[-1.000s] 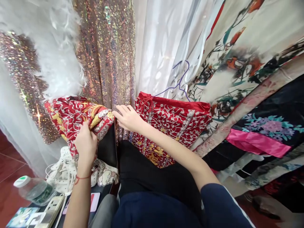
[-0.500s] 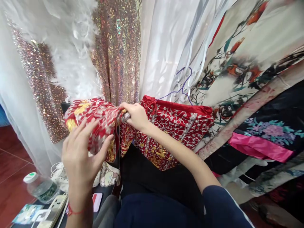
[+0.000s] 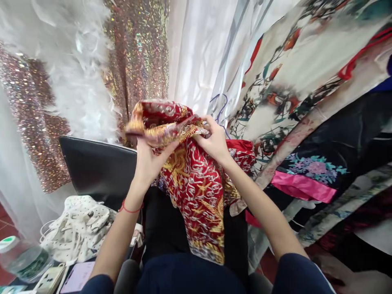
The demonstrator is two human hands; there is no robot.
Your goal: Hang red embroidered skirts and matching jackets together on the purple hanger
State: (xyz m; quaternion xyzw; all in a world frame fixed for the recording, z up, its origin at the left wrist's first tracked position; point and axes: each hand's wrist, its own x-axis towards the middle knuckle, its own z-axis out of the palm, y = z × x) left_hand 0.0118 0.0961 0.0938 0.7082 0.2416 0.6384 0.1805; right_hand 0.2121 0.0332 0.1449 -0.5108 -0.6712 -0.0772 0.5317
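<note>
A red embroidered jacket [image 3: 202,183] with gold and silver stitching hangs from my hands over my black-clad lap. My left hand [image 3: 148,161] grips its folded, gold-trimmed edge at the left, thumb out along the cloth and fingers partly hidden beneath. With thumb and fingers together, my right hand [image 3: 214,139] pinches the same garment near its upper right. The cloth by the left hand is smeared by motion. Behind my right forearm lies a red embroidered skirt [image 3: 240,149], mostly covered, next to a purple hanger [image 3: 221,107].
A black padded panel [image 3: 99,165] stands at left, with a crumpled white dotted cloth [image 3: 82,224] before it. A plastic bottle [image 3: 29,261], a power strip [image 3: 50,279] and a pale phone [image 3: 78,277] sit lower left. Sequined fabric [image 3: 141,53] and a floral garment [image 3: 275,81] hang behind.
The jacket has come off the black panel at left and moved right over my lap. My left hand, loose beside it before, now grips it. My right hand has shifted right with it.
</note>
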